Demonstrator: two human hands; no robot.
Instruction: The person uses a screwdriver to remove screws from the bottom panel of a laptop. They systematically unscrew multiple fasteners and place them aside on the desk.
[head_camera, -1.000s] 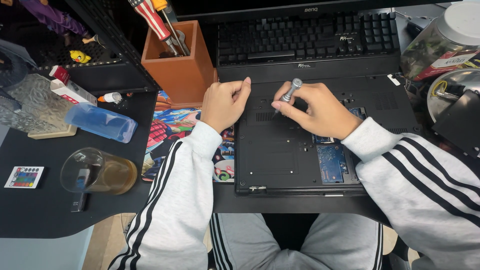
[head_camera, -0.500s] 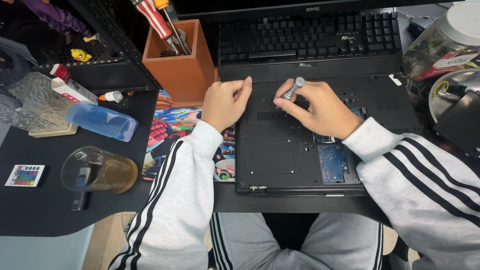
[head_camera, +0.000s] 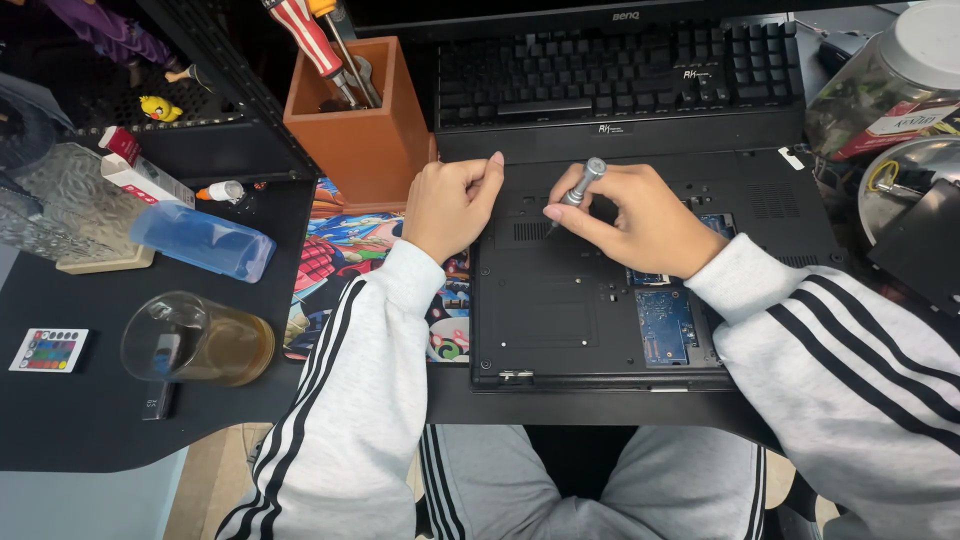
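At the bottom of the frame sit the person's grey trousered legs, with 2 grey sleeves striped in black rising from the lower left and lower right; just above them, in the centre, a black laptop lies upside down on the desk, a panel off at its right so that blue circuit boards show. The right hand rests on the laptop's upper middle, fingers curled tight around a small silver screwdriver that stands tilted, tip down on the black base; the left hand lies loosely curled, holding nothing, its fingers resting at the laptop's upper left edge. Left of the laptop a colourful cartoon mat shows; at lower left a glass tumbler lies on its side, a small remote beside it; a blue case lies above. Farther up stand an orange wooden tool holder with screwdrivers and a black keyboard.
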